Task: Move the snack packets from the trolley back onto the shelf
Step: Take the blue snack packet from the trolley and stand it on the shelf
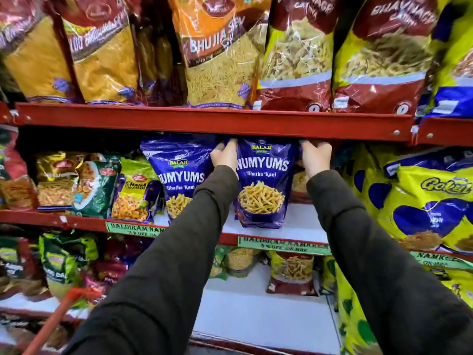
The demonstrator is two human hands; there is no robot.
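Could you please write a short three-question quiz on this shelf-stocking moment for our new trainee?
1. True or false: both hands grip the same purple packet.
2. Which shelf does that packet stand on: A) top, B) middle, C) bottom?
3. What stands directly to its left?

Key:
1. True: the left hand and right hand pinch its top corners.
2. B.
3. A second purple packet of the same design.

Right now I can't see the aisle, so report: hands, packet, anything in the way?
Left hand and right hand gripping purple Numyums packet by top corners. Packet upright on middle shelf. Nothing blocking.
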